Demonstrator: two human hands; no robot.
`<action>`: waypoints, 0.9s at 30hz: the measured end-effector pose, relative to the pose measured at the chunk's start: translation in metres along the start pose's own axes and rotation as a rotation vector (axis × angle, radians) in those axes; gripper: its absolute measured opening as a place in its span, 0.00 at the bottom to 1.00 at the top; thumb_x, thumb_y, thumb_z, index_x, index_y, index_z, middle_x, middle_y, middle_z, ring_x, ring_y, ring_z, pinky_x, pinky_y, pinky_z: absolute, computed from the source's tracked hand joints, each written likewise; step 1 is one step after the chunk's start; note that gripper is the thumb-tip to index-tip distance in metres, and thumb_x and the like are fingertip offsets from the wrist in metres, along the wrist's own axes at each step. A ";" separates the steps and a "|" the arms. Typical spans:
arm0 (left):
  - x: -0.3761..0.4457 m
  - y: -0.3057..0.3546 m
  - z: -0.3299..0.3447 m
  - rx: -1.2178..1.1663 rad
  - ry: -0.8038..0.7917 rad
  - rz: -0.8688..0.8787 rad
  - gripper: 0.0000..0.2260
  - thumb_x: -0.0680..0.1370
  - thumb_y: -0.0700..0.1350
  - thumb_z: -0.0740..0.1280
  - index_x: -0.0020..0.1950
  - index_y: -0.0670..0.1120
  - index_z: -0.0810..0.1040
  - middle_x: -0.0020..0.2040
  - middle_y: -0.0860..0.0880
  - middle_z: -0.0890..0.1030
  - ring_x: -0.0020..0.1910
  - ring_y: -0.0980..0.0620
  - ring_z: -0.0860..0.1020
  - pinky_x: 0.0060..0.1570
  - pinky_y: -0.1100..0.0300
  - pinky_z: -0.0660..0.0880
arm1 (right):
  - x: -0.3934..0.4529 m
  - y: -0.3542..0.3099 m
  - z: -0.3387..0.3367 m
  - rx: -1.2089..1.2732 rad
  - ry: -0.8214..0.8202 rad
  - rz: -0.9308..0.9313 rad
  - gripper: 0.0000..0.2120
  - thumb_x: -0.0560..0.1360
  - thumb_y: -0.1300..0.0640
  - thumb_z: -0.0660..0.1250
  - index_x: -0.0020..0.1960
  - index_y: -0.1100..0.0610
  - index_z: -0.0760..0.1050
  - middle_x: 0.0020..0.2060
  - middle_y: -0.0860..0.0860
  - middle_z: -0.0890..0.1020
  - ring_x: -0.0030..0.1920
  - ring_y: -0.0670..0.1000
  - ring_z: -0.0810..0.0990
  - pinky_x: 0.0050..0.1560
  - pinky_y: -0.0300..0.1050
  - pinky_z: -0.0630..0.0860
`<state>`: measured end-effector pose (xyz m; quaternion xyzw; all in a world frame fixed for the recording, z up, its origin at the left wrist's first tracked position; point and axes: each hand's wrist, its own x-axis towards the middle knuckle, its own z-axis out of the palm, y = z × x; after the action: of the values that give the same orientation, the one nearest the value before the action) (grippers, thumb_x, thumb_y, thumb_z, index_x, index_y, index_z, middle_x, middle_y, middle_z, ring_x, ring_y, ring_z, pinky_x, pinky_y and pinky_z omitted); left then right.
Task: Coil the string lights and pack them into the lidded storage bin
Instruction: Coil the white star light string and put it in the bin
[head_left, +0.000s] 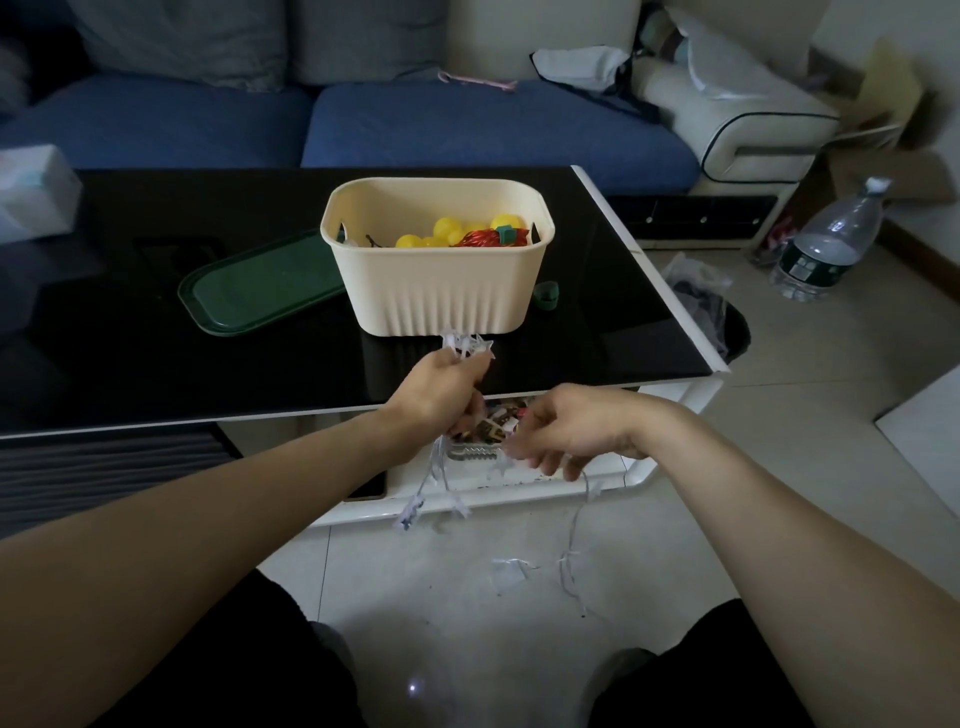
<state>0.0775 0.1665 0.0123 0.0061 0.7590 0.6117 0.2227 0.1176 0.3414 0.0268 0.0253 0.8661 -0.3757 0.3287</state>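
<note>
One strand of white star-shaped string lights (464, 347) is bunched in the left hand (441, 389), whose fingers curl round it at the near edge of the table (156, 364); loose loops of thin wire dangle below toward the tiled floor (779, 493). The right hand (558, 431), just beside, palm down, pinches the trailing wire between curled fingers. One cream plastic storage bin (441, 291), ribbed along its lower wall, stands open on the glossy black tabletop, holding yellow ball lights (447, 231) and a red coil (475, 238). One dark green lid (260, 286) lies flat, touching the bin's left side. A clear water bottle (826, 244) stands on the floor, well apart.
</note>
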 end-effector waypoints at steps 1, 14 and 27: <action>0.000 0.001 -0.001 -0.051 0.025 0.026 0.11 0.83 0.48 0.62 0.47 0.41 0.69 0.31 0.45 0.72 0.25 0.52 0.67 0.25 0.61 0.65 | -0.001 0.002 -0.001 -0.057 -0.021 0.021 0.17 0.76 0.43 0.72 0.47 0.58 0.81 0.41 0.53 0.85 0.41 0.49 0.83 0.42 0.43 0.79; 0.000 0.004 -0.008 -0.254 0.122 0.135 0.09 0.80 0.38 0.62 0.41 0.44 0.66 0.32 0.47 0.67 0.26 0.51 0.67 0.28 0.58 0.62 | -0.003 -0.012 0.007 0.807 0.123 -0.195 0.14 0.83 0.55 0.62 0.59 0.64 0.81 0.35 0.51 0.82 0.28 0.45 0.70 0.33 0.40 0.68; -0.003 0.000 0.003 -0.142 0.011 0.122 0.13 0.84 0.44 0.59 0.40 0.42 0.70 0.28 0.44 0.72 0.24 0.50 0.68 0.23 0.64 0.64 | 0.017 -0.024 0.030 0.695 0.496 -0.343 0.05 0.75 0.64 0.73 0.46 0.56 0.85 0.35 0.57 0.85 0.30 0.49 0.79 0.29 0.39 0.74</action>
<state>0.0808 0.1682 0.0124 0.0328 0.7131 0.6765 0.1808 0.1138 0.3005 0.0173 0.0796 0.7329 -0.6755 0.0165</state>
